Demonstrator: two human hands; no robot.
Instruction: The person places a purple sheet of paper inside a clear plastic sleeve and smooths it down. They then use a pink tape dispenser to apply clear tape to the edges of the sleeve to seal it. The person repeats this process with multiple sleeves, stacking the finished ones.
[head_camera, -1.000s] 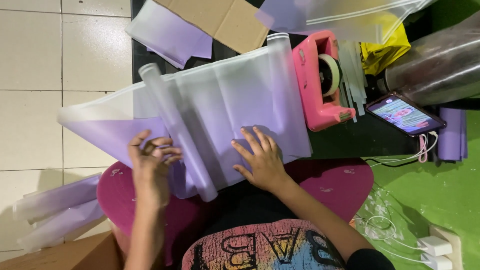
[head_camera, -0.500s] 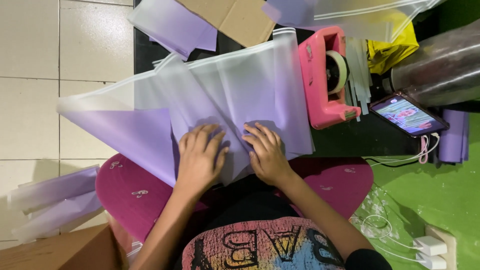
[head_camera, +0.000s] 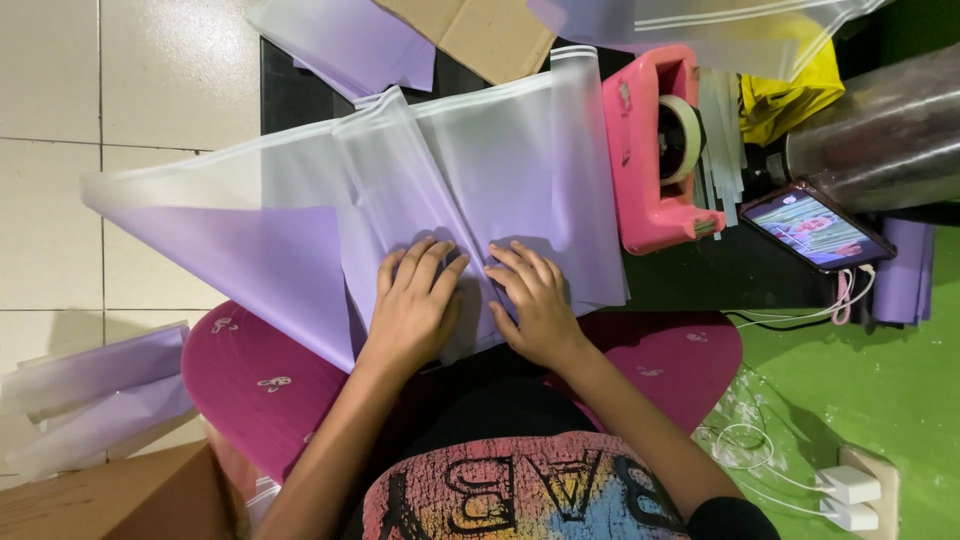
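A large translucent sheet (head_camera: 300, 200), white fading to purple, lies folded across the dark table (head_camera: 740, 270) and hangs off its left side. My left hand (head_camera: 415, 300) presses flat on the sheet near its lower edge, fingers spread. My right hand (head_camera: 535, 300) presses flat just beside it, almost touching. Both palms rest on the folded layers; neither hand grips anything.
A pink tape dispenser (head_camera: 655, 150) stands right of the sheet, with a phone (head_camera: 815, 228) showing a video and its cable beyond. A clear roll (head_camera: 880, 140), cardboard (head_camera: 480, 30) and more purple sheets (head_camera: 340, 40) lie at the top. Folded sheets (head_camera: 90, 395) and a box (head_camera: 100, 500) sit lower left.
My left hand slid right from the sheet's left fold to lie beside my right hand. The raised rolled fold has been flattened down.
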